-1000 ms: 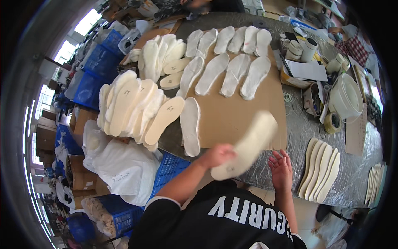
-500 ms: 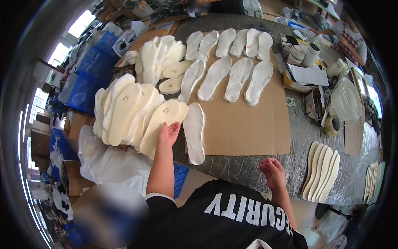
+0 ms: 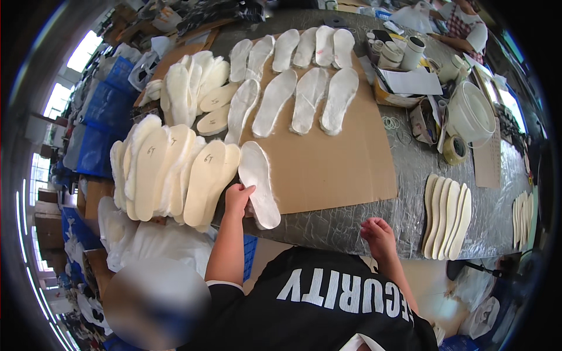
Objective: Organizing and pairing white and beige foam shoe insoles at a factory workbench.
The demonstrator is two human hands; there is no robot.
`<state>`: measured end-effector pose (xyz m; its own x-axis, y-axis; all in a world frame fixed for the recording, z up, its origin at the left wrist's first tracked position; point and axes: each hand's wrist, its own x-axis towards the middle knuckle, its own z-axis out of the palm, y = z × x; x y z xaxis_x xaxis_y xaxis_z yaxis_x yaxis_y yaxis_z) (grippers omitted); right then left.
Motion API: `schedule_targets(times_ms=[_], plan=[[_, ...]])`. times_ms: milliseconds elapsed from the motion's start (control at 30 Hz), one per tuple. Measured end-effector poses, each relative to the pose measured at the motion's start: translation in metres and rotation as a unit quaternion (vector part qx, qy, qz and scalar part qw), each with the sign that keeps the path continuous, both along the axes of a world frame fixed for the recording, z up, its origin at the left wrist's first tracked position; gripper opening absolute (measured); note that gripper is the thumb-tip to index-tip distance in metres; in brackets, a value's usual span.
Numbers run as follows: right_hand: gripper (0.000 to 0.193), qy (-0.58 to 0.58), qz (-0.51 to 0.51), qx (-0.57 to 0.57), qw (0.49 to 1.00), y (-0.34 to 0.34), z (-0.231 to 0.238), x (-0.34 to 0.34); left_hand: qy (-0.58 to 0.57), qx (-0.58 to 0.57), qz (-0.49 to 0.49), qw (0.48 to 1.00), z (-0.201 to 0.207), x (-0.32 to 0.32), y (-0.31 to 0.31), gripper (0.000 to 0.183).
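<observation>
My left hand (image 3: 236,200) pinches the left edge of a white fleecy insole (image 3: 259,186), thumb on its upper face and the other fingers hidden. The insole lies at the near left corner of a cardboard sheet (image 3: 328,169). Just left of the hand, cream-backed fleece insoles (image 3: 153,169) lean in an overlapping pile, some with handwritten marks. My right hand (image 3: 379,236) hovers by the table's front edge, fingers curled together, nothing visible in them. Across the far part of the cardboard, white insoles (image 3: 275,102) lie in two rows.
Another insole pile (image 3: 190,88) sits at the far left. On the right stand a box of jars (image 3: 404,55), a white bucket (image 3: 471,114) and a tape roll (image 3: 455,150). Cream insole blanks (image 3: 448,217) lie fanned at the near right. A co-worker (image 3: 466,29) is at the far right.
My left hand has moved from the cream insole pile onto the white insole beside it and gripped its edge. My right hand stays curled near the table edge. The whole view has shifted slightly.
</observation>
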<state>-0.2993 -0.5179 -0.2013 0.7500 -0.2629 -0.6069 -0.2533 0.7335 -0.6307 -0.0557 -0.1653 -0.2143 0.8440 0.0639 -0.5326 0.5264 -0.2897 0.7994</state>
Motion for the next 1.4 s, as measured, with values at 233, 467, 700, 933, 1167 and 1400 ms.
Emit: schedule_targets(times_ms=[233, 467, 700, 933, 1167, 1400], plan=[[0.009, 0.024, 0.003, 0.015, 1.0, 0.006, -0.01, -0.013, 0.057, -0.323, -0.184, 0.927, 0.031, -0.016, -0.073, 0.041], [0.031, -0.074, -0.228, 0.15, 0.959, -0.013, -0.004, -0.02, 0.195, -0.219, -0.59, 0.753, 0.037, -0.057, -0.206, 0.042], [0.052, 0.072, -0.301, -0.249, 0.918, -0.053, -0.043, -0.073, 0.168, -0.008, -0.653, 0.738, 0.01, -0.089, -0.26, 0.034], [0.064, 0.073, -0.217, -0.623, 0.748, -0.058, -0.037, -0.085, -0.008, 0.042, -0.602, 0.797, -0.013, -0.094, -0.239, 0.016], [0.047, 0.111, -0.056, -0.558, 0.821, -0.082, -0.017, -0.083, -0.098, 0.106, -0.541, 0.829, -0.014, -0.097, -0.233, 0.013], [0.035, 0.086, -0.039, -0.581, 0.808, -0.09, -0.022, -0.101, -0.275, 0.171, -0.566, 0.758, 0.023, -0.14, -0.23, 0.023]])
